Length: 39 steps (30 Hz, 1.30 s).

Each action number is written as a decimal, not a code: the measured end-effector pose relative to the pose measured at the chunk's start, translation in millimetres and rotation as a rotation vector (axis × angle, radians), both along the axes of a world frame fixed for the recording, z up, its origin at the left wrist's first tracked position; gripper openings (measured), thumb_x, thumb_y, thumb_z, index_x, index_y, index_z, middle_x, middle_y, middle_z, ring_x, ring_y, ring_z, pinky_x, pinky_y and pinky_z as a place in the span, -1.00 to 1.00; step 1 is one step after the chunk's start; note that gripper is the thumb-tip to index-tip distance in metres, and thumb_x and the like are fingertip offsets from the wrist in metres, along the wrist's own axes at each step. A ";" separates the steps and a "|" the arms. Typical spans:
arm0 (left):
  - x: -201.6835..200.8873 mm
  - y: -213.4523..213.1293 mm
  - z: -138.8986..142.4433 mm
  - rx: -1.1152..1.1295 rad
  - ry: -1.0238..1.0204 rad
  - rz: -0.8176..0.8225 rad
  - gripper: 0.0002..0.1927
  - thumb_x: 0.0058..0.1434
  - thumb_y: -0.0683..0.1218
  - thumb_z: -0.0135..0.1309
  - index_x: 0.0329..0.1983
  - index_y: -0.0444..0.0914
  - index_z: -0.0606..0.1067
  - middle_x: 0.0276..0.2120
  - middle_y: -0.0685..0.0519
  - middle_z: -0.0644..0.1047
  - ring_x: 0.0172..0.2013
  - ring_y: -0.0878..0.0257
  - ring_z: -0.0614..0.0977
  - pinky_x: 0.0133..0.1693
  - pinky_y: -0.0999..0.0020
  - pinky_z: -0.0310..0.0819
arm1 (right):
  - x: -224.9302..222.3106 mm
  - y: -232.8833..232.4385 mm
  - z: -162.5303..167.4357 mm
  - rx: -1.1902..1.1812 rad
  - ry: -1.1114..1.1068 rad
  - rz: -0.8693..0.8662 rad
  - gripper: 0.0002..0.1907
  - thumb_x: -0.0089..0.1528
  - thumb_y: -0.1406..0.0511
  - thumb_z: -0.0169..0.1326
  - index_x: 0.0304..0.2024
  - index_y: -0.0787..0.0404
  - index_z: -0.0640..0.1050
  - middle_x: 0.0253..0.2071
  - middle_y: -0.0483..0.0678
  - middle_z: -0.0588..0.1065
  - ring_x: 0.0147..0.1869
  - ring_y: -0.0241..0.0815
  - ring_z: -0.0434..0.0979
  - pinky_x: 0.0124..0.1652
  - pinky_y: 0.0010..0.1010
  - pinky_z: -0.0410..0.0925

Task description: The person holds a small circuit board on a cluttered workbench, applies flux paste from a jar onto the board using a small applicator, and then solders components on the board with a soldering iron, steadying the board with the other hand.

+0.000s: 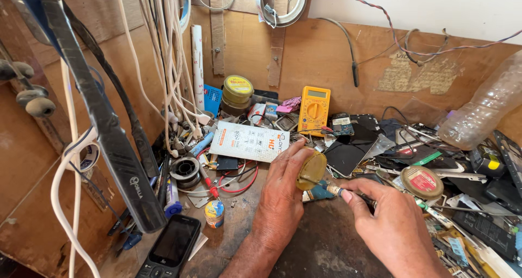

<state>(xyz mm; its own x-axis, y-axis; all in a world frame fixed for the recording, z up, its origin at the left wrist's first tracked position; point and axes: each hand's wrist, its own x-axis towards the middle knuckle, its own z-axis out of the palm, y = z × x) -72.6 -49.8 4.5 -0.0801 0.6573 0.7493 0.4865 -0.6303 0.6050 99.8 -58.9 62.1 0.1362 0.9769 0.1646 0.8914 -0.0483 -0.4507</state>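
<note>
Left hand (283, 194) fingers pinch yellow tin (311, 170); right hand (383, 215) seemingly probes it.

I look down on a worn wooden workbench (321, 245) backed by plywood walls (326, 55), daylight falling warm across the upper right of the frame. White cables (163, 50) hang at upper left; a pale painted wall (435, 6) shows above the plywood at top right.
</note>
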 end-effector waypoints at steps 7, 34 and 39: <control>-0.1 6.5 -4.9 0.008 -0.084 0.001 -0.22 -0.08 -0.48 0.15 0.26 -0.22 0.33 0.30 -0.11 0.41 0.34 -0.11 0.40 0.31 0.10 0.31 | 15.6 4.6 -10.7 0.138 0.131 -0.031 -0.75 0.27 0.10 0.23 -0.10 0.03 0.71 -0.60 0.04 0.47 -0.58 -0.14 0.31 -0.48 -0.23 0.25; 0.3 6.8 -5.2 -0.221 -0.271 -0.155 -0.16 0.03 -0.27 0.34 0.38 -0.18 0.28 0.15 -0.11 0.57 0.21 0.04 0.61 0.16 0.20 0.51 | -16.9 -14.7 -9.5 0.157 0.214 0.023 -0.73 0.23 0.13 0.24 -0.02 -0.06 0.73 -0.51 0.08 0.61 -0.56 -0.07 0.50 -0.43 -0.26 0.39; 2.7 8.3 -8.7 -0.099 -0.258 -0.166 -0.17 0.00 -0.29 0.38 0.35 -0.22 0.28 0.25 -0.13 0.52 0.26 0.00 0.56 0.18 0.18 0.47 | -2.6 -10.8 -5.2 0.333 0.248 0.090 -0.78 0.22 0.17 0.23 -0.12 0.06 0.70 -0.33 -0.05 0.68 -0.47 -0.15 0.55 -0.46 -0.29 0.41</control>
